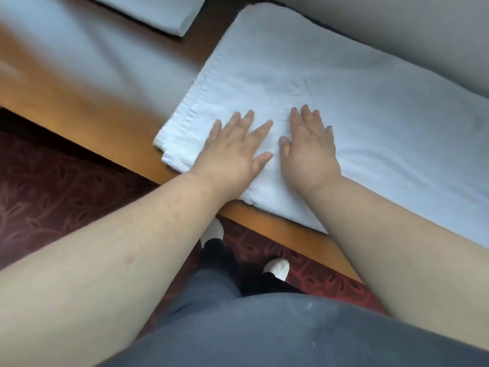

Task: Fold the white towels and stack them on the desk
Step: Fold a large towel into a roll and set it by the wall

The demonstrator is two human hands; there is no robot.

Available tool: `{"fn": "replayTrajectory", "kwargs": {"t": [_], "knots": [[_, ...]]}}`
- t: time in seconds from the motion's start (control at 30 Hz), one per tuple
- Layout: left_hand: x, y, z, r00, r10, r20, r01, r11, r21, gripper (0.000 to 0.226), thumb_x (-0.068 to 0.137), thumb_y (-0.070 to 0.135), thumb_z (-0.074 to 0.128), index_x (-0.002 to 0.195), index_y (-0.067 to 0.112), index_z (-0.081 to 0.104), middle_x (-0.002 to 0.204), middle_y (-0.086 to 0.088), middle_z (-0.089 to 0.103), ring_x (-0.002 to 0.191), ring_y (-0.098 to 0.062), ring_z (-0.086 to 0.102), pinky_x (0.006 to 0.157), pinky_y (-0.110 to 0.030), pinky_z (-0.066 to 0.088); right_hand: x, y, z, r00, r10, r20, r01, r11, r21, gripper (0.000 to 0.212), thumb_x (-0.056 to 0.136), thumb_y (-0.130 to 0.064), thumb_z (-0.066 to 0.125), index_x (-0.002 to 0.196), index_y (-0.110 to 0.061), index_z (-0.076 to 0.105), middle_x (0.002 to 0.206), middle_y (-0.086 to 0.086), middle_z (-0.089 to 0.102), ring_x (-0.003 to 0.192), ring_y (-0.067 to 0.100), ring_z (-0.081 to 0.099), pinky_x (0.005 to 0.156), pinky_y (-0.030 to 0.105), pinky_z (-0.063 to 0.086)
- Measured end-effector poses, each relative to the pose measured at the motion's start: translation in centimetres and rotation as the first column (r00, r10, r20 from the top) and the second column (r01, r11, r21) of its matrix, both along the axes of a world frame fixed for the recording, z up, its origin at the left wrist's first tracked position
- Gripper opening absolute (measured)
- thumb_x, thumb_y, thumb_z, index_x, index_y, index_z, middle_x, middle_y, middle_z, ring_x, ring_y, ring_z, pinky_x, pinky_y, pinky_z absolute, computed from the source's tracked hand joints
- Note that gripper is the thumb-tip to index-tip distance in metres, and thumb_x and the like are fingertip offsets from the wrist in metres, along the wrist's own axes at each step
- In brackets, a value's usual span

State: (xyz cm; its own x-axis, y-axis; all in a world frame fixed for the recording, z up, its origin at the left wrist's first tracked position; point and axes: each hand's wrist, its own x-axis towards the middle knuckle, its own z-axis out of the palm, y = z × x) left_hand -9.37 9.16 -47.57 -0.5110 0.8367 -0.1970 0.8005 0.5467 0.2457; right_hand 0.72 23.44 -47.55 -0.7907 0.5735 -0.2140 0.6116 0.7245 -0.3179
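While both palms press flat, fingers spread wide, left hand [232,149] and right hand [309,147] smooth the soft, limp white towel [344,107]; best gripped at its hemmed corners.

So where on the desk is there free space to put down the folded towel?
Bare wood lies left of the towel under both hands, left hand and right hand, between it and the folded towel at the top edge. The desk front strip is narrow. The right side is covered.

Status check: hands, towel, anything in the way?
Left hand and right hand both flat, pressing the towel. Towel lies long on the desk, partly folded. Folded towel far left. Nothing in the way.
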Motion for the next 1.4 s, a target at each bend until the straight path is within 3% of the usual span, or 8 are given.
{"fn": "replayTrajectory", "kwargs": {"t": [0.23, 0.33, 0.57, 0.87, 0.97, 1.07, 1.2, 1.4], "knots": [[1.6, 1.5, -0.4, 0.99, 0.13, -0.053, -0.136, 0.983, -0.124, 0.076, 0.084, 0.041, 0.032, 0.155, 0.025, 0.009, 0.164, -0.01, -0.002, 0.149, -0.03, -0.007, 0.119, -0.054, -0.004, 16.1, 3.6, -0.6, 0.959, -0.204, 0.196, 0.184, 0.976, 0.114, 0.08, 0.094, -0.07, 0.012, 0.158, -0.023, 0.001, 0.166, 0.002, -0.005, 0.152, 0.02, -0.011, 0.122, 0.049, -0.005], [5.5, 5.7, 0.7, 0.997, -0.069, -0.016, 0.068, 0.996, -0.051, 0.075, 0.086, 0.025, 0.036, 0.155, 0.019, 0.011, 0.164, -0.008, -0.002, 0.15, -0.026, -0.008, 0.121, -0.049, -0.004, 19.1, 4.6, -0.8, 0.94, -0.288, 0.185, 0.273, 0.957, 0.1, 0.081, 0.093, -0.07, 0.011, 0.158, -0.023, 0.001, 0.166, 0.003, -0.006, 0.152, 0.02, -0.012, 0.122, 0.048, -0.007], [16.7, 17.5, 0.2, 0.878, -0.478, 0.015, 0.476, 0.872, -0.116, 0.071, 0.095, 0.052, 0.018, 0.156, 0.02, 0.004, 0.164, -0.008, -0.006, 0.15, -0.027, -0.009, 0.12, -0.05, -0.002, 25.5, 6.5, -1.0, 0.876, -0.459, 0.148, 0.441, 0.887, 0.14, 0.081, 0.094, -0.068, 0.011, 0.158, -0.02, 0.005, 0.166, 0.006, 0.0, 0.153, 0.024, -0.006, 0.122, 0.05, -0.005], [24.1, 31.5, -1.1, 0.818, -0.57, -0.076, 0.56, 0.82, -0.119, 0.069, 0.099, 0.055, 0.018, 0.156, 0.022, 0.0, 0.164, -0.008, -0.009, 0.15, -0.027, -0.011, 0.119, -0.053, -0.005, 33.1, 7.1, -1.0, 0.822, -0.563, 0.088, 0.548, 0.823, 0.147, 0.073, 0.098, -0.063, 0.011, 0.158, -0.022, 0.008, 0.166, 0.006, 0.001, 0.153, 0.022, -0.006, 0.122, 0.051, 0.0], [25.2, 35.8, -0.9, 0.829, -0.551, -0.099, 0.536, 0.832, -0.144, 0.068, 0.099, 0.054, 0.019, 0.157, 0.025, -0.001, 0.164, -0.008, -0.009, 0.15, -0.029, -0.01, 0.119, -0.053, -0.004, 35.2, 7.1, -0.6, 0.732, -0.676, -0.086, 0.677, 0.736, -0.016, 0.06, 0.102, -0.046, 0.024, 0.156, -0.021, 0.023, 0.164, 0.002, 0.019, 0.151, 0.022, 0.014, 0.122, 0.044, 0.01], [26.8, 37.7, -1.0, 0.878, -0.473, -0.074, 0.459, 0.875, -0.153, 0.067, 0.098, 0.05, 0.023, 0.157, 0.026, 0.002, 0.164, -0.008, -0.008, 0.15, -0.031, -0.009, 0.118, -0.054, -0.005, 38.3, 7.9, 0.1, 0.538, -0.82, -0.197, 0.806, 0.568, -0.165, 0.046, 0.098, -0.039, 0.043, 0.141, -0.027, 0.048, 0.128, -0.012, 0.058, 0.118, 0.015, 0.049, 0.105, 0.043, 0.038], [29.5, 37.5, -1.5, 0.943, -0.323, -0.076, 0.314, 0.943, -0.111, 0.068, 0.096, 0.047, 0.026, 0.157, 0.024, 0.005, 0.164, -0.009, -0.005, 0.15, -0.03, -0.008, 0.117, -0.054, -0.004, 40.2, 8.6, 0.9, 0.605, -0.783, -0.143, 0.775, 0.62, -0.12, 0.014, 0.09, -0.044, 0.053, 0.087, -0.035, 0.064, 0.08, -0.017, 0.057, 0.08, 0.01, 0.054, 0.076, 0.039, 0.049], [29.5, 38.0, -0.9, 0.952, -0.286, -0.108, 0.281, 0.958, -0.058, 0.066, 0.09, 0.051, 0.031, 0.152, 0.027, 0.026, 0.16, -0.009, 0.017, 0.147, -0.03, 0.011, 0.115, -0.05, 0.012, 40.7, 8.9, 1.0, 0.601, -0.799, 0.023, 0.795, 0.595, -0.12, 0.017, 0.09, -0.04, 0.052, 0.075, -0.032, 0.052, 0.074, -0.013, 0.054, 0.065, 0.007, 0.054, 0.053, 0.029, 0.045]]}}
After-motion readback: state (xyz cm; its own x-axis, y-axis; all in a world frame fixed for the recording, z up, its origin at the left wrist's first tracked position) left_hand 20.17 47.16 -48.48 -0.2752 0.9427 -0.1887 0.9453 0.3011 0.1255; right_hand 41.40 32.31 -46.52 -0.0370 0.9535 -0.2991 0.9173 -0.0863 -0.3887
